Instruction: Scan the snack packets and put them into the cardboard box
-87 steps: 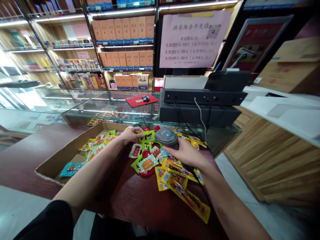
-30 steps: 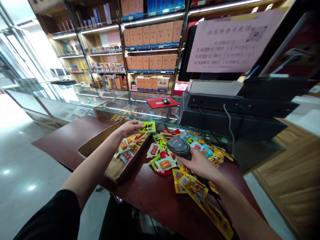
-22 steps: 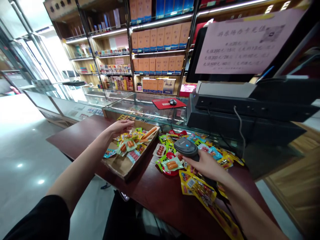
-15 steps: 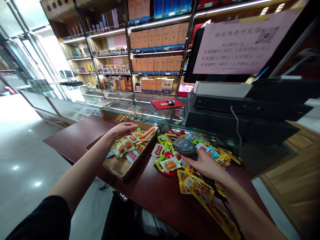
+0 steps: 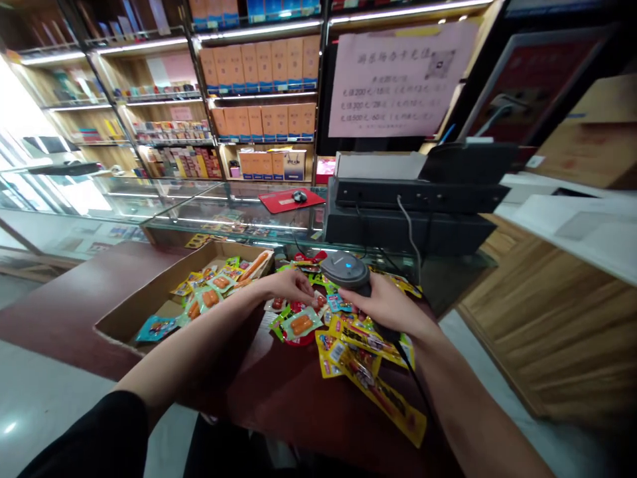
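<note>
A person at a shop counter works over a loose heap of snack packets on a dark red table (image 5: pixel 269 392), wearing short black sleeves. The packets overlap and look slick, so the likeliest slip is the left hand (image 5: pixel 293 285) catching two together or pushing one aside, because they lie so close. A second risk is the black cord (image 5: pixel 416 380) of the handheld scanner (image 5: pixel 343 269): it trails down past the long yellow packet (image 5: pixel 388 398), and a sharp move of the scanner could drag that packet toward the near side of the table. The left forearm crosses in front of the right side of the shallow cardboard box (image 5: pixel 117 332), and a careless swing might knock the box's wall.

The left hand is partly closed, fingers curled and pointing down among the packets, just above a clear packet of orange sausages (image 5: pixel 301 325). Its fingertips are partly hidden and a little blurred, so whether they grip a packet or only touch one cannot be told. The right hand (image 5: pixel 391 309) is wrapped firmly around the scanner's handle; the scanner's head, with a small blue light, hangs over the heap and hides part of it. More packets lie in the box, to the left of the heap, including a blue packet (image 5: pixel 156 328) near its front corner.
</note>
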Tool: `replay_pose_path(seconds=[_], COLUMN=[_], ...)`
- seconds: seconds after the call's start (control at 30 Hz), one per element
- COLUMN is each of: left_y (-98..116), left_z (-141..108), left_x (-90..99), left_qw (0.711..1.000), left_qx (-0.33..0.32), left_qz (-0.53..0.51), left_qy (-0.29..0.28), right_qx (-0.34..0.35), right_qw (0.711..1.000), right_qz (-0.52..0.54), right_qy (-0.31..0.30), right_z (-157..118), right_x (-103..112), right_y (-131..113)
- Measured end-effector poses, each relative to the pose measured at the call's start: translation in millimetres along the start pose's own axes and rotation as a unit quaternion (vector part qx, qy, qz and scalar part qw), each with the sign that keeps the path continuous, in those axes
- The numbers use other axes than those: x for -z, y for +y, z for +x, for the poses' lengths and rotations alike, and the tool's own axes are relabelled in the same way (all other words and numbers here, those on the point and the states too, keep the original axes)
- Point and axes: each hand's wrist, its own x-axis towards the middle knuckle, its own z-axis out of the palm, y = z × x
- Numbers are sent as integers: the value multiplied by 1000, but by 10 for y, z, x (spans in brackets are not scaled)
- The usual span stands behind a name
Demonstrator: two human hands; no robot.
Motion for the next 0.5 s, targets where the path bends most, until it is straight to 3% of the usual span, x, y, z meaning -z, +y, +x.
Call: replay_pose_path(seconds=[0.1, 0.23, 0.37, 0.5], left_y=[10, 2, 6, 4], left_z=[64, 72, 6, -102], left_x=[-189, -403, -534, -525], left_qw=[986, 950, 915, 899], left_qx=[8, 17, 12, 3], left_qz=[160, 311, 403, 437], left_qy=[-39, -23, 0, -25], right_qx=[-10, -27, -17, -13], right_qw=[1000, 1000, 1000, 1000], right_qz=[3, -9, -12, -15], right_qy=[-8, -9, -1, -15], right_z=[-9, -17, -4, 18], right_x=[24, 45, 39, 14], right_y=[12, 19, 32, 70])
